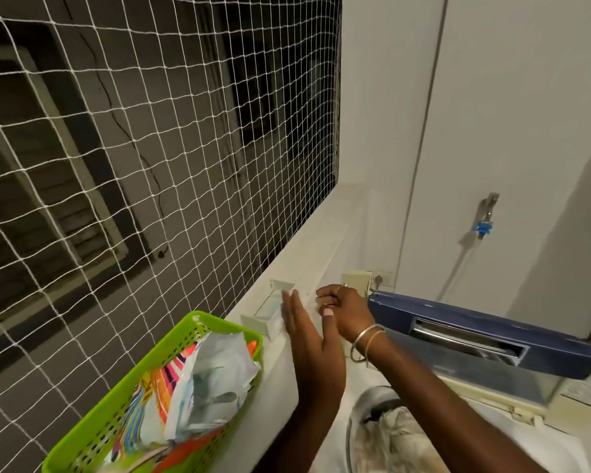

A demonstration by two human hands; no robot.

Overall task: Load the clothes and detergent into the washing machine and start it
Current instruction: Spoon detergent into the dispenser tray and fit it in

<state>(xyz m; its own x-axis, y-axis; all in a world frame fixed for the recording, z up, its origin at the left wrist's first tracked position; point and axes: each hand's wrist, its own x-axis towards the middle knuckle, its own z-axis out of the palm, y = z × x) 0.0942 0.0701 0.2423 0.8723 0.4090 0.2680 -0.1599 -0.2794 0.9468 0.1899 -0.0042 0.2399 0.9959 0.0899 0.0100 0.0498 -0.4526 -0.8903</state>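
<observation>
My left hand (306,339) is raised edge-on over the white ledge (307,264), its fingers straight and holding nothing. Its fingertips reach beside a small white tray (268,312) on the ledge. My right hand (340,307), with bangles on the wrist, hovers just right of it, fingers loosely curled with nothing visible in them. A green basket (198,326) at the lower left holds crumpled detergent packets (198,380). Below my arms the washing machine (492,418) stands with its blue-edged lid (475,332) raised. Pale clothes (396,435) lie in the drum.
White netting (133,148) covers the window opening on the left. A tap with a blue fitting (484,227) and a hose sits on the right wall. A beige socket box (355,279) is mounted behind the machine.
</observation>
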